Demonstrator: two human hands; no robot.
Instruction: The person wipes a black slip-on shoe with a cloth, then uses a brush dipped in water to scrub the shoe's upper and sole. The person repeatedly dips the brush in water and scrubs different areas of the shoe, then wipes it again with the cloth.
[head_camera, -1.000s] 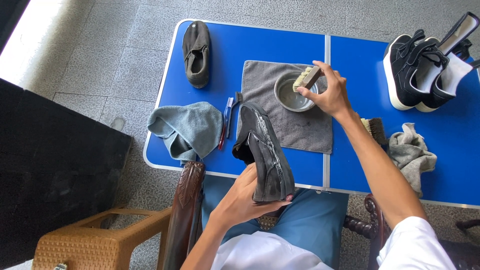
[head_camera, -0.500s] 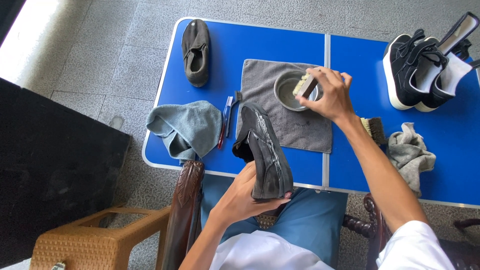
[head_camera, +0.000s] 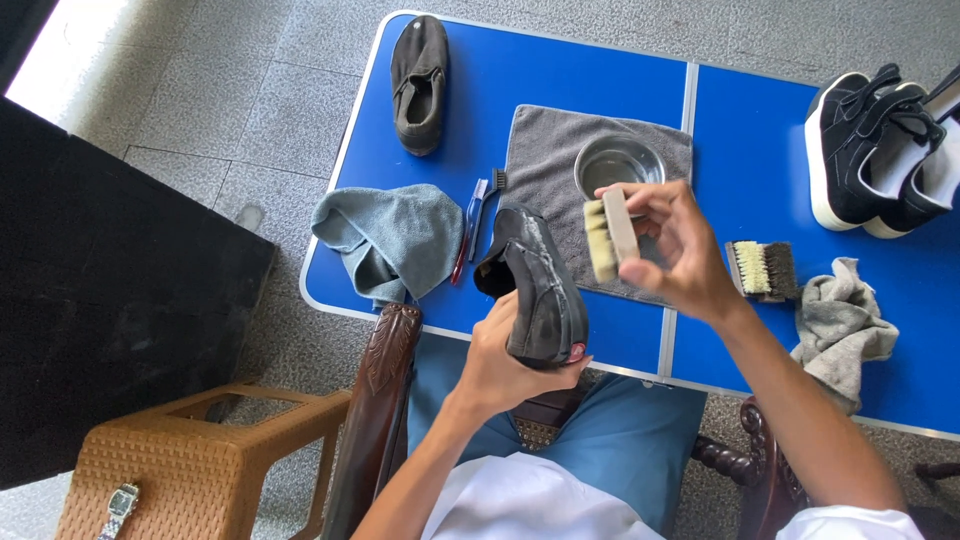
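Left hand (head_camera: 505, 365) gripped the dark grey slip-on shoe (head_camera: 535, 290), streaked wet; right hand (head_camera: 675, 250) clasped a pale-bristled wooden brush (head_camera: 608, 236) just right, scrubbing unfinished

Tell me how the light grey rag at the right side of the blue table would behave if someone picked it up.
The light grey rag lies crumpled in soft folds, so it would probably droop limp from wherever it is pinched. It looks thin, so likely light for its size. Being cloth, it should not roll or slip, though it partly overhangs the blue table edge and might slide off if nudged.

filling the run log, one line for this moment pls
left hand: holds dark shoe | right hand: holds brush | bowl on towel
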